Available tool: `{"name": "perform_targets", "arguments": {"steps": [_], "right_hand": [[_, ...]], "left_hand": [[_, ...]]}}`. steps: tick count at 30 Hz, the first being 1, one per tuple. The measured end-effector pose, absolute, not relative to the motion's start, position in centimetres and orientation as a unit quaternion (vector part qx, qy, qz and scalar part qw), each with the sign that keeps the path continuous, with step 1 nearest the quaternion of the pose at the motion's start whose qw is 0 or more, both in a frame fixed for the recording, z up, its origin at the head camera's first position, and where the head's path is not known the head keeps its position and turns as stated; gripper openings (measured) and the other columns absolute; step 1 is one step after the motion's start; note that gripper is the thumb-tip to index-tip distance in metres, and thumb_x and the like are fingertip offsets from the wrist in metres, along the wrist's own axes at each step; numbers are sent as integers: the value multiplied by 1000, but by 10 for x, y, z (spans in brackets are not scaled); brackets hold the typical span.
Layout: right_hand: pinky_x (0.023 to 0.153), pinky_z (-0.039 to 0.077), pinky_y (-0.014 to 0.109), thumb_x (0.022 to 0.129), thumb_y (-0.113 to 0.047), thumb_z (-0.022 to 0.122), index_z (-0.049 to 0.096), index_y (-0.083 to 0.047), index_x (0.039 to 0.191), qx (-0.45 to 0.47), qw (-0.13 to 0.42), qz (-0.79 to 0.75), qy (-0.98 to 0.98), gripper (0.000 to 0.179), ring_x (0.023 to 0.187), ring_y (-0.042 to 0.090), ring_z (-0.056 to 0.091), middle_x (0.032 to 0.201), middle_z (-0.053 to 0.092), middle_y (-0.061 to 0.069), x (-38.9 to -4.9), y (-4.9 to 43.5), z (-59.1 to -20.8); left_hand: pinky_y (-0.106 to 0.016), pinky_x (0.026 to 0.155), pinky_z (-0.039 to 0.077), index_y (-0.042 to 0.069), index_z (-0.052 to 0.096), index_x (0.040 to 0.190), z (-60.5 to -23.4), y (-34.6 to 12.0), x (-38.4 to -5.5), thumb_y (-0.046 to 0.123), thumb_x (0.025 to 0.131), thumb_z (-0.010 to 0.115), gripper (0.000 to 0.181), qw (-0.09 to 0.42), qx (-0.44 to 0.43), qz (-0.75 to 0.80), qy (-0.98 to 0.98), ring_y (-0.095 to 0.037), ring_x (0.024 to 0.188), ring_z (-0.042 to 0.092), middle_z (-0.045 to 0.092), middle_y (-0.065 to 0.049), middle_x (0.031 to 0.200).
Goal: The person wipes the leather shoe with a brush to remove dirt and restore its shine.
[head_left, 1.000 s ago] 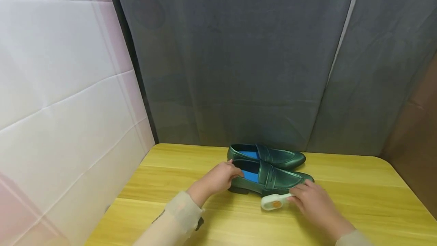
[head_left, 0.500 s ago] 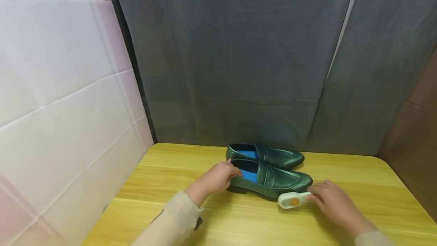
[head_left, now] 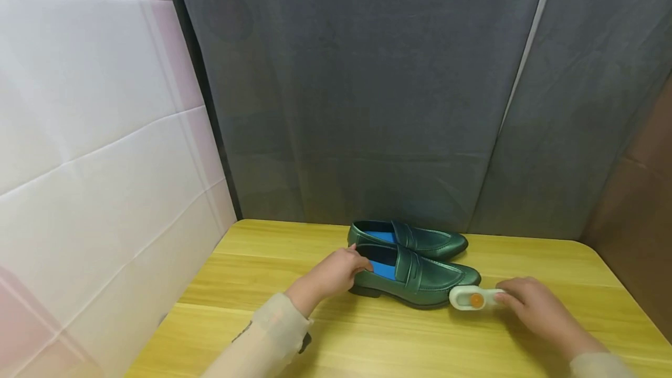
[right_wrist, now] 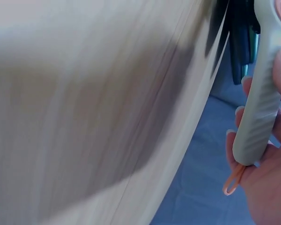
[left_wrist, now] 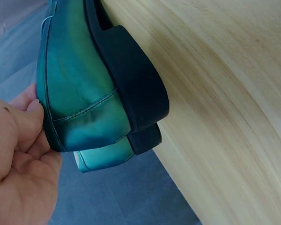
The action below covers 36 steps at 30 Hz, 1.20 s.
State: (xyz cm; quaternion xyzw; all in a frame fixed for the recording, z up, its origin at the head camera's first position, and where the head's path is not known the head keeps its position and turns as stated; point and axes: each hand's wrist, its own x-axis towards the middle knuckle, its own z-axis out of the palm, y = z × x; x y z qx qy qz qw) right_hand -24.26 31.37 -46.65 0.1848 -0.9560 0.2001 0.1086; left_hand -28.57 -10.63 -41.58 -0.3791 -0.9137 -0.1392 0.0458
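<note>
Two dark green metallic loafers with blue insoles stand side by side, toes to the right. My left hand (head_left: 338, 273) pinches the heel rim of the near loafer (head_left: 436, 279); in the left wrist view its thumb and fingers meet at the top edge above the black heel (left_wrist: 143, 84). The far loafer (head_left: 441, 244) sits right behind. My right hand (head_left: 535, 308) grips the handle of a pale green brush (head_left: 467, 298) with an orange round spot on its head. That head lies right at the near loafer's toe. An orange loop (right_wrist: 232, 182) hangs from the handle end.
The yellow wood-grain table (head_left: 236, 290) has rounded back corners. A dark grey curtain (head_left: 357, 104) rises directly behind the loafers. White panelled fabric (head_left: 105, 133) lines the left side, and a brown surface (head_left: 635, 191) borders the right.
My right hand has moved the brush rightward along the near loafer's side to its toe. The left hand keeps its hold on the heel, and both loafers stay in place.
</note>
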Motion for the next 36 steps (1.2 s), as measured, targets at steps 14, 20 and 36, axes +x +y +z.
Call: {"name": "perform_targets", "arguments": {"steps": [14, 20, 36], "right_hand": [[93, 52, 62, 105, -25, 56, 72, 5, 116, 127, 53, 262, -955, 36, 110, 45, 66, 115, 72, 24, -243, 319, -458], [89, 55, 55, 105, -23, 56, 74, -2, 109, 137, 55, 264, -953, 28, 102, 33, 69, 109, 74, 14, -242, 307, -463], [69, 43, 26, 106, -28, 53, 65, -19, 93, 168, 37, 308, -936, 20, 76, 5, 49, 81, 57, -7, -247, 250, -473]], "left_hand": [[-42, 120, 35, 9, 77, 110, -416, -106, -286, -11, 96, 56, 32, 40, -374, -141, -916, -13, 108, 71, 77, 0, 110], [-42, 120, 35, 10, 77, 110, -416, -106, -286, -10, 97, 56, 32, 40, -375, -139, -916, -12, 108, 72, 77, 1, 110], [-43, 119, 36, 10, 78, 109, -416, -108, -284, -10, 97, 56, 32, 43, -375, -136, -916, -12, 107, 72, 78, 1, 109]]}}
